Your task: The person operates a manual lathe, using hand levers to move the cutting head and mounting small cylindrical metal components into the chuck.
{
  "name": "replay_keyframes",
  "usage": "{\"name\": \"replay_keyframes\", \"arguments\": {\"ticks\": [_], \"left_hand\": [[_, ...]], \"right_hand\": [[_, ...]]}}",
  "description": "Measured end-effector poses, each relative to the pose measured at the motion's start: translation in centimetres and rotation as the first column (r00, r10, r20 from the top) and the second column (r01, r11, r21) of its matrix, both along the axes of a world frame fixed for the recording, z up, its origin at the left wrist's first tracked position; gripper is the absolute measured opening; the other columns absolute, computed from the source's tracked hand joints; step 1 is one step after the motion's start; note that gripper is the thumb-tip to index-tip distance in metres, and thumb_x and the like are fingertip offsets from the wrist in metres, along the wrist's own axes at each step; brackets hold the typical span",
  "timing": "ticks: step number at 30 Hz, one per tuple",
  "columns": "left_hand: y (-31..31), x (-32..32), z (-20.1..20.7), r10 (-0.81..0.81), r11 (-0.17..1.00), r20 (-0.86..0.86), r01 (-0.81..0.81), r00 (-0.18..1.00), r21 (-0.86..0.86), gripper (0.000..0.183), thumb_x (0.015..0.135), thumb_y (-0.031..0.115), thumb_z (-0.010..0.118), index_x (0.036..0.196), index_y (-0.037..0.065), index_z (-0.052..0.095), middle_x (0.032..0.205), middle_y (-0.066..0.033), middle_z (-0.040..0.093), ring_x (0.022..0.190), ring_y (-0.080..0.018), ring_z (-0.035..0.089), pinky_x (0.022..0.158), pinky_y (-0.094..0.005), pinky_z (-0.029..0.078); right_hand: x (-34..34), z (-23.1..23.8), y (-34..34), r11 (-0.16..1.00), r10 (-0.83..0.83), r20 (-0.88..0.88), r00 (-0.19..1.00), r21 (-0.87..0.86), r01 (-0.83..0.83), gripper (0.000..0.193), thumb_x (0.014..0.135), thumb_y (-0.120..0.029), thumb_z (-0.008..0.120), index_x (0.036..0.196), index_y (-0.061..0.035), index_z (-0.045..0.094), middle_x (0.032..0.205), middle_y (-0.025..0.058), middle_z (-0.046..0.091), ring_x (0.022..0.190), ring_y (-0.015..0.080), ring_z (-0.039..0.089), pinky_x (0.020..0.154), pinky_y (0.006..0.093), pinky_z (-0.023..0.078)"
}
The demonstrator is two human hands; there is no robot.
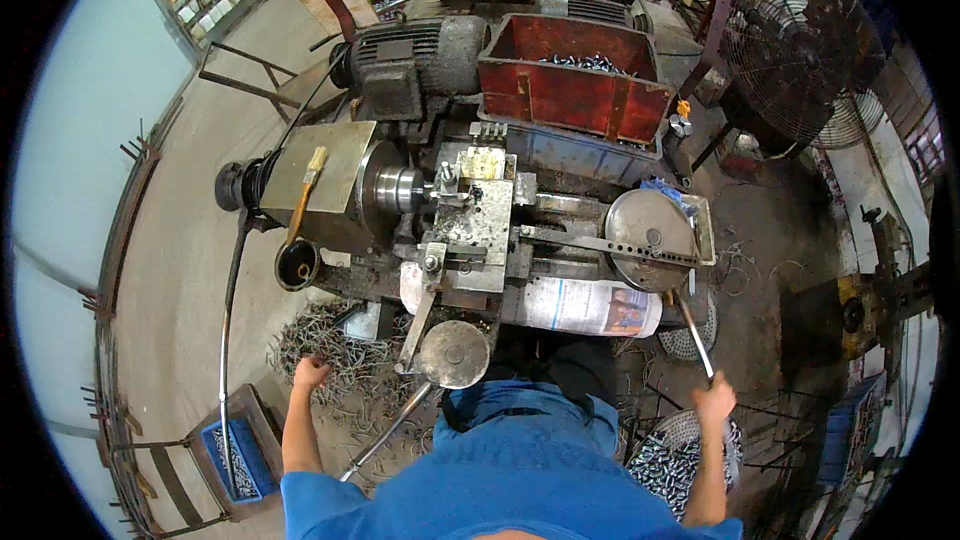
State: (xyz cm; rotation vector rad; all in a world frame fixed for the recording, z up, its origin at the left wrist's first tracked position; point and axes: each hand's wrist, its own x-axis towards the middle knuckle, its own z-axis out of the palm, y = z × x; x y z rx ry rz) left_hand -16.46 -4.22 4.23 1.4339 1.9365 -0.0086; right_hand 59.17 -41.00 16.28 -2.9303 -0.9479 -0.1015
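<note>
My right hand (714,400) is wrapped round the end of a metal lever (694,335), which slants up to a round grey disc (655,220) at the lathe's right end. My left hand (312,372) is closed above a heap of curled metal shavings (345,340); I cannot make out what its fingers hold, if anything. In front of me the lathe's chuck (398,188) faces a tool slide (470,225). A second round disc (454,353) with its own bar (390,432) sits at the slide's near side, touched by neither hand.
A brush (305,195) lies on the headstock, above a small black cup (298,266). Behind stand a motor (400,60) and a red bin (590,90) of metal parts. A parts basket (690,455) is below my right arm, a blue tray (238,460) at left, a fan (800,50) at right.
</note>
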Motion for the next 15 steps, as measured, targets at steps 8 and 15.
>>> {"name": "replay_keyframes", "arguments": {"ticks": [8,15], "left_hand": [[-1.3,3.1,2.6,0.070,0.997,0.111,-0.072,0.991,0.012,0.022,0.074,0.013,0.065,0.088,-0.004,0.062,0.064,-0.0106,0.063,0.047,-0.0175,0.062,0.044,-0.0293,0.048],[0.9,1.4,1.1,0.022,0.997,0.118,-0.030,0.993,0.067,0.024,0.076,0.014,0.064,0.087,-0.007,0.058,0.070,-0.0129,0.065,0.053,-0.0178,0.063,0.052,-0.0332,0.050]], "right_hand": [[-11.6,2.8,2.1,0.968,-0.062,-0.347,0.936,0.207,0.141,0.031,0.057,-0.022,0.058,0.082,-0.0035,0.054,0.066,0.0220,0.058,0.065,0.0428,0.057,0.060,0.0485,0.045],[-12.3,2.2,2.2,0.961,-0.051,-0.383,0.922,0.233,0.149,0.035,0.059,-0.024,0.058,0.088,-0.0046,0.055,0.069,0.0225,0.060,0.066,0.0434,0.058,0.063,0.0493,0.045]]}}
